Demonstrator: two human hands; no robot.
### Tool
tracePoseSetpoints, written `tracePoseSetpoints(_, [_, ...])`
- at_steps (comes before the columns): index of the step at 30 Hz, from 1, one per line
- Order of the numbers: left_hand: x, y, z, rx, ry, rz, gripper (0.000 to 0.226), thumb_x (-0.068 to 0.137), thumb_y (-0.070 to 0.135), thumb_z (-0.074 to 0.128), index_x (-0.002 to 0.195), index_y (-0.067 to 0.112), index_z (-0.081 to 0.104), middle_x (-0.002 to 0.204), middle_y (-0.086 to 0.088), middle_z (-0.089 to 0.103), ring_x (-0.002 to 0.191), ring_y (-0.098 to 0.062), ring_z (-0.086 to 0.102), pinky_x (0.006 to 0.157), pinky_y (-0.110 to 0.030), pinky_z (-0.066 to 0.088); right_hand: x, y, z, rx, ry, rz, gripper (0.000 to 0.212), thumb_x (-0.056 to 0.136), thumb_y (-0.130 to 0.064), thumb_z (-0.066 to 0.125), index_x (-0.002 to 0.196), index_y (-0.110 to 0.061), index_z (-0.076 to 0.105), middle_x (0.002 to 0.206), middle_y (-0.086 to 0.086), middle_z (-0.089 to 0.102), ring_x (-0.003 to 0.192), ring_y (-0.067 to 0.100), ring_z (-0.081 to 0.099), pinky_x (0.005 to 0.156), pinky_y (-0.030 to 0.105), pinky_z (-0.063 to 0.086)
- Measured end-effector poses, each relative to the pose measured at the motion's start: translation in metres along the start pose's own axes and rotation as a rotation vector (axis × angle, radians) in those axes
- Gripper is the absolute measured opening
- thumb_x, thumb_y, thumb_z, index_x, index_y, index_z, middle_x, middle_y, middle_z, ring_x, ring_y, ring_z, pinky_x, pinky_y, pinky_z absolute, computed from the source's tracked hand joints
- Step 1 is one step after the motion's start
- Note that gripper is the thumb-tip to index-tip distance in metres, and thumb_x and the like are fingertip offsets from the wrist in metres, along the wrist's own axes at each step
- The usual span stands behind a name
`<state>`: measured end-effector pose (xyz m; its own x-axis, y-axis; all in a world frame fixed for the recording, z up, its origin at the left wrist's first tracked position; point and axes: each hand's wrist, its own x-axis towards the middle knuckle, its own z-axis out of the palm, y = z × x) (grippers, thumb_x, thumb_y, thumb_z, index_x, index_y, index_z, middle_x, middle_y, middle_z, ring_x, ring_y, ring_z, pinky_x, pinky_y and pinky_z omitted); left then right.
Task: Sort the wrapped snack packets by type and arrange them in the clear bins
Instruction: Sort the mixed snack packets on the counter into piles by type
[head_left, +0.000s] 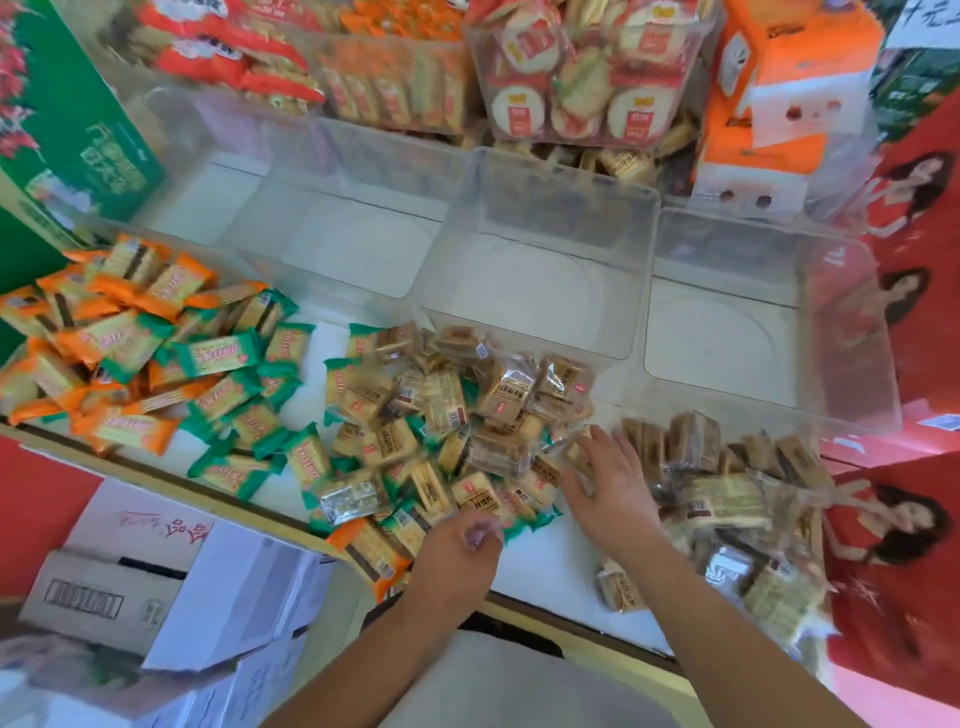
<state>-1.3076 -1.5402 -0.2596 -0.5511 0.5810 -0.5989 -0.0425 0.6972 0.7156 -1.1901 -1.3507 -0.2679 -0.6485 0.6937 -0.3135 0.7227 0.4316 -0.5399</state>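
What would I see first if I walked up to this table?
First, the big messy heap of brown snack packets in the middle of the table, with orange and green packets piled at its left. Behind stand clear bins with nothing in them. The left hand and right hand reach into the heap from the near edge.

- clear bins (571, 179): transparent hard plastic, smooth, glossy, faint haze on the walls
- orange packets (130, 291) and green packets (218, 356): printed plastic film, glossy, crimped ends
- clear-film packets (506, 387): thin see-through wrap, crinkled, strong glare spots
- table top (545, 566): white, smooth, mostly matt
- brown box (98, 603): plain cardboard, matt, dull
- white box (228, 597): paperboard, matt
- orange carton (789, 78): printed card, slight sheen
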Motion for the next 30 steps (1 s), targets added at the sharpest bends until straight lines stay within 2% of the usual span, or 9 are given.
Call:
tracePoseSetpoints(2, [0.003,0.0,-0.016,-0.027,0.029,0.007,0.009,0.097,0.027,0.064,0.098,0.03,0.073,0.093,0.009,0.073,0.086,-0.012,0.069,0.084,-0.034,0.058,0.013,0.006,0.006,-0.214,-0.165,0.05,0.065,0.106,-0.056,0.03,0.161,-0.024,0.023,0.171,-0.003,0.012,0.158,0.023,-0.002,0.126,0.043,0.002])
tracePoseSetpoints(4, [0.005,0.002,-0.031,-0.039,0.036,0.03,0.013,0.097,0.024,0.065,0.091,0.033,0.072,0.084,0.01,0.072,0.083,-0.015,0.069,0.081,-0.035,0.058,0.013,0.01,0.01,-0.333,-0.231,0.044,0.07,0.104,-0.062,0.017,0.164,-0.025,0.011,0.172,-0.003,-0.002,0.158,0.023,-0.007,0.126,0.043,-0.003])
tracePoseSetpoints(9, [0.013,0.007,-0.068,-0.028,-0.003,0.102,0.016,0.098,0.016,0.064,0.089,0.027,0.072,0.083,0.009,0.072,0.08,-0.009,0.069,0.071,-0.024,0.052,-0.005,0.013,0.01,-0.477,-0.219,0.074,0.11,0.077,-0.079,-0.027,0.164,-0.023,0.01,0.171,-0.004,0.001,0.157,0.016,-0.007,0.125,0.039,-0.011])
tracePoseSetpoints(11, [0.013,0.006,-0.084,-0.016,0.0,0.106,0.016,0.097,0.017,0.065,0.089,0.028,0.073,0.083,0.012,0.073,0.079,-0.004,0.068,0.072,-0.023,0.054,-0.012,-0.003,0.003,-0.401,-0.206,0.11,0.094,0.091,-0.079,0.002,0.163,-0.021,0.019,0.171,-0.002,0.01,0.158,0.019,0.001,0.126,0.038,-0.003])
tracePoseSetpoints(13, [0.011,-0.002,-0.1,-0.032,0.028,0.078,0.018,0.096,0.016,0.065,0.089,0.03,0.074,0.081,0.015,0.072,0.076,-0.004,0.068,0.073,-0.028,0.056,-0.021,-0.03,0.0,-0.217,-0.125,0.154,0.064,0.103,-0.055,0.041,0.156,-0.02,0.038,0.162,-0.002,0.035,0.151,0.021,0.028,0.12,0.035,0.025])
tracePoseSetpoints(15, [0.009,-0.015,-0.118,-0.056,0.109,0.058,0.016,0.095,0.015,0.066,0.091,0.029,0.075,0.078,0.011,0.073,0.074,-0.004,0.067,0.071,-0.027,0.056,-0.035,-0.065,0.006,0.003,-0.028,0.194,0.04,0.102,-0.042,0.055,0.138,-0.025,0.059,0.136,-0.013,0.056,0.128,0.016,0.053,0.097,0.03,0.044])
tracePoseSetpoints(19, [0.003,-0.05,-0.154,0.004,0.242,-0.04,0.014,0.098,0.021,0.065,0.086,0.026,0.07,0.073,0.007,0.069,0.064,-0.004,0.062,0.059,-0.023,0.045,-0.065,-0.121,0.054,0.286,0.0,0.21,0.01,0.095,-0.034,0.068,0.103,-0.029,0.07,0.109,-0.017,0.067,0.099,0.003,0.063,0.084,0.031,0.054])
tracePoseSetpoints(25, [-0.003,-0.092,-0.166,0.08,0.261,-0.229,0.028,0.086,0.03,0.078,0.099,0.021,0.056,0.093,0.003,0.064,0.085,-0.012,0.062,0.064,-0.025,0.045,-0.078,-0.146,0.111,0.151,-0.092,0.339,0.056,0.079,-0.053,0.081,0.122,-0.03,0.052,0.119,-0.015,0.042,0.111,0.006,0.047,0.089,0.028,0.048])
tracePoseSetpoints(30, [0.006,-0.098,-0.148,-0.04,0.187,-0.265,0.054,0.077,0.03,0.09,0.11,0.018,0.049,0.09,0.009,0.064,0.08,-0.001,0.062,0.061,-0.02,0.046,-0.07,-0.145,0.127,0.012,-0.149,0.361,0.061,0.079,-0.05,0.081,0.123,-0.029,0.045,0.125,-0.01,0.047,0.116,0.014,0.051,0.088,0.031,0.051])
